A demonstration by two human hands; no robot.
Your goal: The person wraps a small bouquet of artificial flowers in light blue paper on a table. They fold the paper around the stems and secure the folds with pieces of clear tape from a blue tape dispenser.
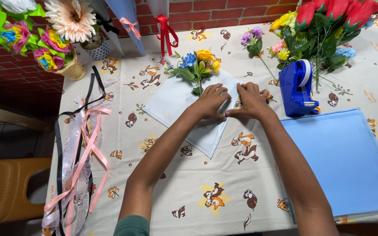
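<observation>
Both hands (230, 102) flat on wrapping sheet (171, 102).

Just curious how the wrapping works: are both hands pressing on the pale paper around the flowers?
Touching. The head view shows the left hand and right hand lying flat on the folded pale wrapping paper.

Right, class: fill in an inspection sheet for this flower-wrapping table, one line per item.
Surface: table under a cartoon-print cloth.
Job's things: pale wrapping sheet with a small flower bunch lying on it.
Clutter: blue tape dispenser, blue paper stack, ribbons, loose flowers.
Hands: left hand and right hand press flat on the sheet, fingers spread.
Cables: nothing seen.
Surroundings: brick wall, yellow chair.
</observation>
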